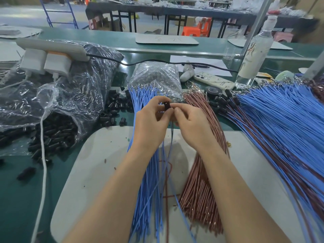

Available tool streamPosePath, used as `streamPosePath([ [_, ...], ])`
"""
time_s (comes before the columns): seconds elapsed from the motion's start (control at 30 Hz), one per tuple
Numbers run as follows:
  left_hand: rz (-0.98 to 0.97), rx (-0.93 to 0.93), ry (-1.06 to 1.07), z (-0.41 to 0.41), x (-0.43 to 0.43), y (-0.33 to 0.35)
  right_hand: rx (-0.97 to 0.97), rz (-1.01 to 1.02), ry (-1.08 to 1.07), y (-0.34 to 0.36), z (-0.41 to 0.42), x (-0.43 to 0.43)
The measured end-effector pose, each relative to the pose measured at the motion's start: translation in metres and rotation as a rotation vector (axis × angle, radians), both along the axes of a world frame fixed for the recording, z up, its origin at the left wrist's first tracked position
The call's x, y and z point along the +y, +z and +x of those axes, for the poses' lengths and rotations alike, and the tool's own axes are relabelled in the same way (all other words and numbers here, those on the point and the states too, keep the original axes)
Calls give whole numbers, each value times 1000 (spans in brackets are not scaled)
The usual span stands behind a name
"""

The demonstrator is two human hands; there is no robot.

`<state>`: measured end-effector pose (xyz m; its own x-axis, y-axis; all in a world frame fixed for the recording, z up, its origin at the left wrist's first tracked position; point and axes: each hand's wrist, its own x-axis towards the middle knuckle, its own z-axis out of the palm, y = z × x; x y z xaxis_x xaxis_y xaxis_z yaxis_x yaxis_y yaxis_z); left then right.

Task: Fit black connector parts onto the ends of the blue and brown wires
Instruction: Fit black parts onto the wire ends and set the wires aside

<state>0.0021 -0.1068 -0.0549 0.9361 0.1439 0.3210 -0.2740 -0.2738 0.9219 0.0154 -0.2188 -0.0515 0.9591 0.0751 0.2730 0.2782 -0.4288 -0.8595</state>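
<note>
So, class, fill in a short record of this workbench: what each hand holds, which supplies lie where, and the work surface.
left hand: pinches small black plastic connector
right hand: fingers at the connector, pinching thin dark wire
between forearms: bundle of blue wires; bundle of brown wires
left side: heap of loose black connectors
right side: fanned pile of blue and brown wires, black connectors at far ends
surface: pale grey mat
</note>
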Motion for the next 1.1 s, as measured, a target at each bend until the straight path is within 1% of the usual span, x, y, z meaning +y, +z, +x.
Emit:
streamPosePath([
  [0.13, 37, -58, 18, -1, -1, 1, 34, -21, -33, -1, 1, -3],
  [0.2, 50, -90, 35, -2, -2, 2, 40, -62, -29, -1, 0, -4],
  [0.27, 63, -111, 27, -1, -2, 3, 27, -121, -30, -2, 0, -4],
  [0.37, 96, -126, -13, -2, -4, 3, -27, -153, -83, -4, 0, -4],
  [0.47, 102, -129, -49, -3, -5, 4, -71, -180, -122, -5, 0, -6],
  [0.7, 89, -123, -91, -4, -6, 4, -118, -202, -131, -5, -1, -8],
  [0.93, 51, -86, -89, -3, -6, 4, -161, -220, -123, -7, -1, -6],
  [1.1, 37, -93, -92, -4, -6, 3, -173, -225, -138, -8, -1, -6],
])
